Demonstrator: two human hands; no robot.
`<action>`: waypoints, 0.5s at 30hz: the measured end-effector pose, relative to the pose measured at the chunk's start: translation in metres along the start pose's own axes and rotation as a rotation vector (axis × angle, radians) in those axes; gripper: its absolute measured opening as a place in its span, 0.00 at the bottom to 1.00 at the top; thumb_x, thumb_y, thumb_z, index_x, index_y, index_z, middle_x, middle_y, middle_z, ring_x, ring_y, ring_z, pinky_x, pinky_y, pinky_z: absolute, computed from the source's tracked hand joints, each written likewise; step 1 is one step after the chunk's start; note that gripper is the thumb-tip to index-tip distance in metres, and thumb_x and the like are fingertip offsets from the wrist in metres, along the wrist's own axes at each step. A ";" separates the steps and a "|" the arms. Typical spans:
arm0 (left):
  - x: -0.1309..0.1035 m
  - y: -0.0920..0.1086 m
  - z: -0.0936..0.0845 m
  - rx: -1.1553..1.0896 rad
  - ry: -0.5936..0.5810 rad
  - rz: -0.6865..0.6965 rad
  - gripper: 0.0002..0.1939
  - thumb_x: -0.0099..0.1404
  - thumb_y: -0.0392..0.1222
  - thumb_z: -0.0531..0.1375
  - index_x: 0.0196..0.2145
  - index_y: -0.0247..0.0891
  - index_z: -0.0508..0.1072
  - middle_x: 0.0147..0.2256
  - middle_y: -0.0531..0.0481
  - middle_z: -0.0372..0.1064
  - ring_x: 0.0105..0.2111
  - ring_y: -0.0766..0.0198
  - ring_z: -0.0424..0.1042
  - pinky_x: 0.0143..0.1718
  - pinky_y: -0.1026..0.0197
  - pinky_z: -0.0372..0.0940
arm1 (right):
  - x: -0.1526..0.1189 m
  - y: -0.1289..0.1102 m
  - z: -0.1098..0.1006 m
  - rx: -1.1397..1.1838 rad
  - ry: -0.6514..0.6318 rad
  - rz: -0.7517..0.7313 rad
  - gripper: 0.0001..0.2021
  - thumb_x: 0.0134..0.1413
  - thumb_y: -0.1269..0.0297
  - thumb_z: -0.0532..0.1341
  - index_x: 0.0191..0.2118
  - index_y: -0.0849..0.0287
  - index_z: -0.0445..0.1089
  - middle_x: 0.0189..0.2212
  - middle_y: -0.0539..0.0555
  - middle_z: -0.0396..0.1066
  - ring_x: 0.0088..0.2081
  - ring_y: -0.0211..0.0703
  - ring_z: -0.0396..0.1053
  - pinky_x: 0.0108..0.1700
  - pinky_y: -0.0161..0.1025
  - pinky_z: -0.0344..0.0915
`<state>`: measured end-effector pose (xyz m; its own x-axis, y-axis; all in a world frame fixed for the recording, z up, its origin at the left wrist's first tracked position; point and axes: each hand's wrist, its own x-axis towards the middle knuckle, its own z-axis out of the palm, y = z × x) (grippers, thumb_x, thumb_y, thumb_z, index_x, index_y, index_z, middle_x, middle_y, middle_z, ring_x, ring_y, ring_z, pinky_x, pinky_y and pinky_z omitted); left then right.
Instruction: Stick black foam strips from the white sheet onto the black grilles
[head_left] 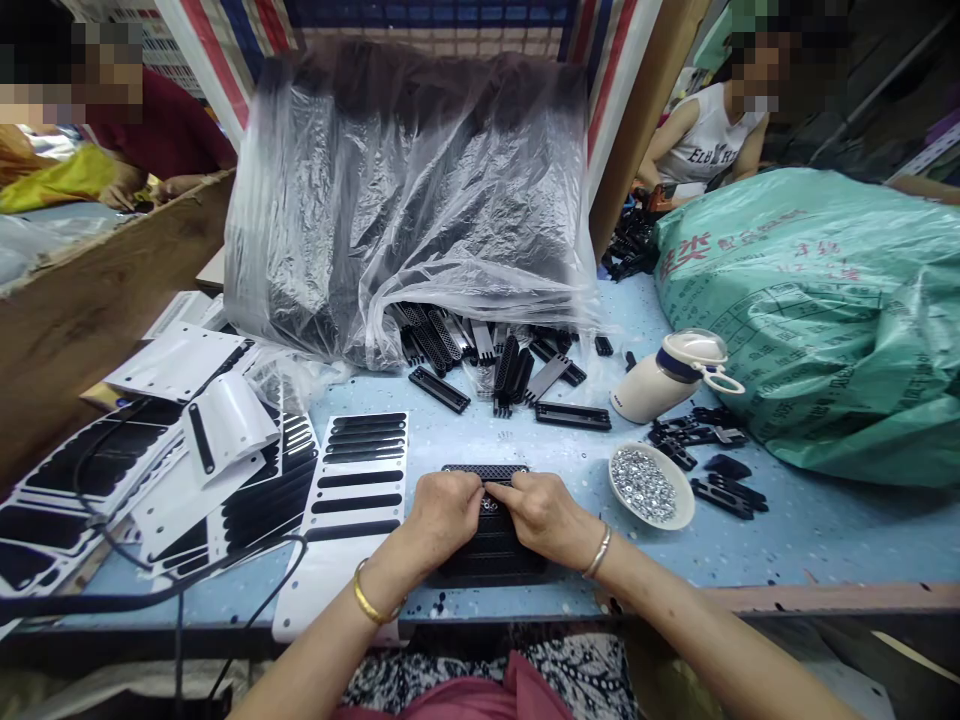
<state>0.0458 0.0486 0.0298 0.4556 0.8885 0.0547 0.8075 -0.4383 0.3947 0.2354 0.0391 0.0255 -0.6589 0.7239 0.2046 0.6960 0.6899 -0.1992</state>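
Observation:
My left hand (444,512) and my right hand (551,518) meet over a black ridged block (491,562) near the table's front edge. Both are closed, thumbs and forefingers pressed on a black textured plastic strip (486,469) at the block's far end. What the fingertips pinch is partly hidden. A few small shiny metal pieces (489,504) show between the hands. To the right stands a white bowl (688,508) of small metal pieces. Left of my hands lies a white sheet of black stickers (360,500), some of its strips gone.
Black plastic strips (439,390) spill from a large clear plastic bag (420,200). A cream bottle (649,385) and dark parts (727,495) are near a green sack (817,330). Sticker sheets (180,480) and a black cable (202,570) occupy the left. Two people sit beyond.

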 end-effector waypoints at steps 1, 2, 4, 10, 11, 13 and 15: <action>0.000 -0.001 0.001 0.003 0.002 -0.004 0.12 0.64 0.37 0.53 0.25 0.37 0.72 0.25 0.46 0.74 0.26 0.60 0.73 0.28 0.62 0.61 | 0.000 0.000 -0.001 -0.018 -0.009 -0.005 0.19 0.52 0.78 0.54 0.48 0.59 0.71 0.25 0.52 0.67 0.25 0.39 0.62 0.27 0.36 0.55; -0.001 -0.002 0.002 0.004 0.003 -0.009 0.12 0.64 0.37 0.53 0.25 0.37 0.72 0.25 0.46 0.74 0.26 0.60 0.73 0.28 0.62 0.61 | 0.001 0.000 -0.002 -0.036 -0.013 -0.010 0.19 0.52 0.78 0.54 0.49 0.59 0.71 0.25 0.52 0.66 0.25 0.40 0.62 0.28 0.36 0.55; -0.001 -0.005 0.002 -0.002 0.007 -0.023 0.12 0.63 0.37 0.54 0.24 0.37 0.72 0.25 0.46 0.74 0.26 0.59 0.73 0.28 0.62 0.61 | 0.000 0.000 -0.003 -0.068 -0.019 -0.025 0.20 0.53 0.78 0.54 0.50 0.59 0.71 0.26 0.53 0.66 0.27 0.40 0.62 0.29 0.37 0.55; -0.007 -0.012 -0.001 -0.132 0.148 0.017 0.11 0.62 0.33 0.54 0.35 0.39 0.76 0.29 0.48 0.76 0.28 0.62 0.74 0.31 0.64 0.66 | -0.001 -0.003 -0.009 -0.160 -0.056 -0.057 0.20 0.54 0.77 0.55 0.52 0.59 0.69 0.28 0.55 0.65 0.29 0.42 0.61 0.31 0.39 0.53; -0.009 -0.012 -0.003 -0.129 0.172 0.058 0.12 0.62 0.32 0.53 0.37 0.39 0.76 0.29 0.48 0.76 0.28 0.62 0.74 0.31 0.63 0.66 | -0.001 -0.003 -0.010 -0.173 -0.067 -0.066 0.20 0.55 0.77 0.55 0.53 0.60 0.68 0.28 0.55 0.65 0.29 0.42 0.61 0.31 0.39 0.52; -0.014 -0.011 -0.007 -0.058 0.176 0.145 0.14 0.60 0.29 0.52 0.37 0.38 0.76 0.26 0.47 0.74 0.26 0.61 0.73 0.30 0.62 0.66 | 0.000 -0.004 -0.011 -0.203 -0.094 -0.089 0.19 0.56 0.76 0.55 0.54 0.61 0.67 0.29 0.56 0.66 0.30 0.43 0.61 0.31 0.39 0.52; -0.018 -0.010 -0.010 0.053 0.137 0.214 0.15 0.58 0.28 0.51 0.35 0.37 0.76 0.22 0.47 0.71 0.23 0.60 0.70 0.27 0.60 0.65 | 0.001 -0.004 -0.013 -0.238 -0.119 -0.121 0.18 0.57 0.74 0.55 0.54 0.63 0.66 0.29 0.57 0.66 0.30 0.44 0.61 0.31 0.40 0.51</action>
<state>0.0263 0.0383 0.0341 0.5660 0.7835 0.2564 0.7186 -0.6214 0.3124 0.2358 0.0366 0.0390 -0.7601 0.6427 0.0960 0.6486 0.7592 0.0532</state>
